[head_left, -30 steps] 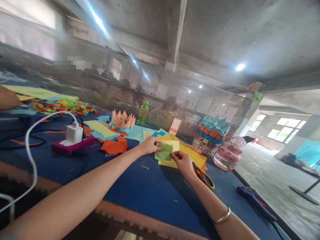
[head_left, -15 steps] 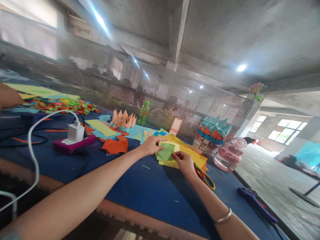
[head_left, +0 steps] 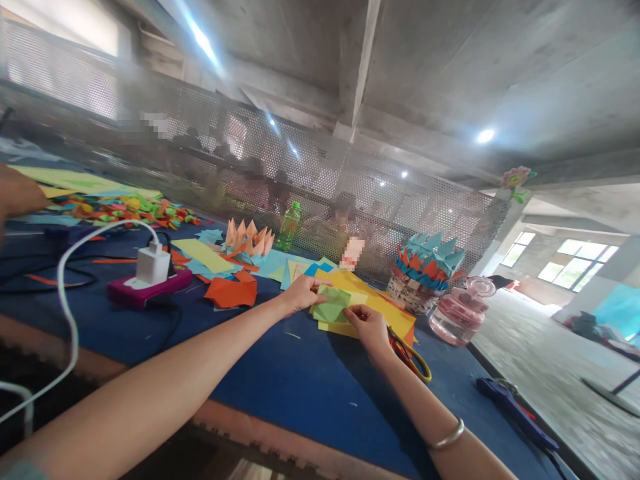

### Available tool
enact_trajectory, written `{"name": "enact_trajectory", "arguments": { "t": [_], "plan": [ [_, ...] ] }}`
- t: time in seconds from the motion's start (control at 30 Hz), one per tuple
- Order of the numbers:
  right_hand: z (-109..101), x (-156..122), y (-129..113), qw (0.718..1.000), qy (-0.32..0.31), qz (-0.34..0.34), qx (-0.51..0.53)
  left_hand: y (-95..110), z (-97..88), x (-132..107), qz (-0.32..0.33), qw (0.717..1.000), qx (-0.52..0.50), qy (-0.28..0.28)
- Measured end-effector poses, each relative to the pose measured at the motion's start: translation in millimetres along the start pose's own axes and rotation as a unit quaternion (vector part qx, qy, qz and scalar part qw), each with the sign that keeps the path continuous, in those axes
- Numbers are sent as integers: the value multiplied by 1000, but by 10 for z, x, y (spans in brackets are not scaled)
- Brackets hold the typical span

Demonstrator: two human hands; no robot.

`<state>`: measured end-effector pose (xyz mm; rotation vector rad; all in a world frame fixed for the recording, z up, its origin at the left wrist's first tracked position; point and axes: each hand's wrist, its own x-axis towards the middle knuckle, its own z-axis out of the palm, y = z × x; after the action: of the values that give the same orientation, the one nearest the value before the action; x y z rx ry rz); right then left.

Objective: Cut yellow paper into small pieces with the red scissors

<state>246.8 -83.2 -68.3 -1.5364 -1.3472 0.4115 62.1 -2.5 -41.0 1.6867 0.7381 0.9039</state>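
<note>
A small green paper point(head_left: 331, 307) lies on a stack of yellow sheets point(head_left: 380, 305) on the blue table point(head_left: 280, 373). My left hand point(head_left: 301, 292) pinches the green paper's left upper edge. Just below and to the right, my right hand point(head_left: 369, 327) pinches its right lower corner and presses a fold. The paper is partly folded into a triangle shape. A metal bangle point(head_left: 447, 437) circles my right wrist.
Yellow-handled scissors point(head_left: 411, 353) lie right of my right hand. A pink jar point(head_left: 456, 315), a basket with a paper crown point(head_left: 425, 270), an orange paper crown point(head_left: 248, 239), a green bottle point(head_left: 289, 225), a white charger on a purple block point(head_left: 150, 273) and a blue glue gun point(head_left: 515, 412) surround them. A mesh fence stands behind.
The flat green paper has been folded over into a smaller triangular shape. Both hands stayed at its edges, the right one shifting slightly inward.
</note>
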Motion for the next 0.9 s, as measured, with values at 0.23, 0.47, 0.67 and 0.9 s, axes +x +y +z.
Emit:
{"name": "enact_trajectory", "arguments": {
  "t": [0.23,0.47,0.67,0.9],
  "plan": [
    [25,20,38,1000,-4,6,8,32,108,-78,-61,989,-130,14],
    [16,-18,-4,1000,-26,-6,-13,-4,166,-62,-98,980,-167,41],
    [-16,-54,-75,997,-30,-6,-74,16,195,-70,-99,977,-184,34],
    [-13,-78,-143,986,64,-50,-145,-29,215,-27,-82,980,-171,61]
  ]
}}
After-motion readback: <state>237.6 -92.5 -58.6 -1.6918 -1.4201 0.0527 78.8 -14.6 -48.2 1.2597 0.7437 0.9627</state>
